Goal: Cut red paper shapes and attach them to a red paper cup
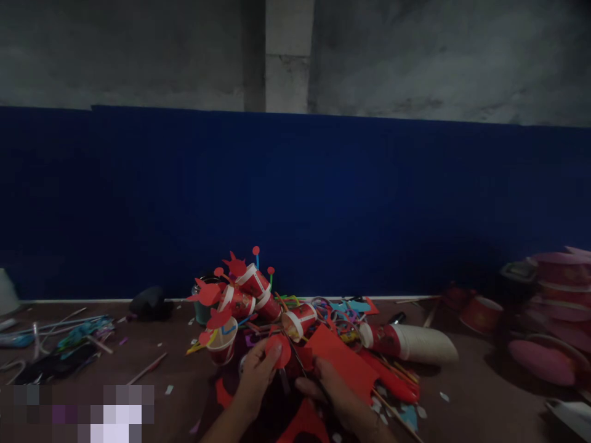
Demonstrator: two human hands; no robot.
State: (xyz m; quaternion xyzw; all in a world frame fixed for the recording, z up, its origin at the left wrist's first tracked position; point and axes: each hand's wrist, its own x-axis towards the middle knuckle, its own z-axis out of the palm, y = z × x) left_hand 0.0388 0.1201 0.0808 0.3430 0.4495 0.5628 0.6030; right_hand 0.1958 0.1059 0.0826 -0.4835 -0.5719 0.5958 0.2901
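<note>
The red paper piece [279, 352] is near the middle of the table [466, 400], pinched between the thumb and fingers of your left hand [256, 372]. Your right hand [339, 394] is closed around what look like dark scissors [301, 362], their blades by the paper's right edge; you can't tell from here whether they touch it. This looks like trimming the piece to a rounded shape; any further cut would call for a steady pinch, with your left fingertips clear of the blades. Just right of the scissors lies a red sheet [344, 357]. Beyond your left hand, paper cups [237, 301] with red cutouts lean together. Farther right, a cup stack [427, 344] lies on its side, and a blue panel [295, 203] stands along the far edge.
</note>
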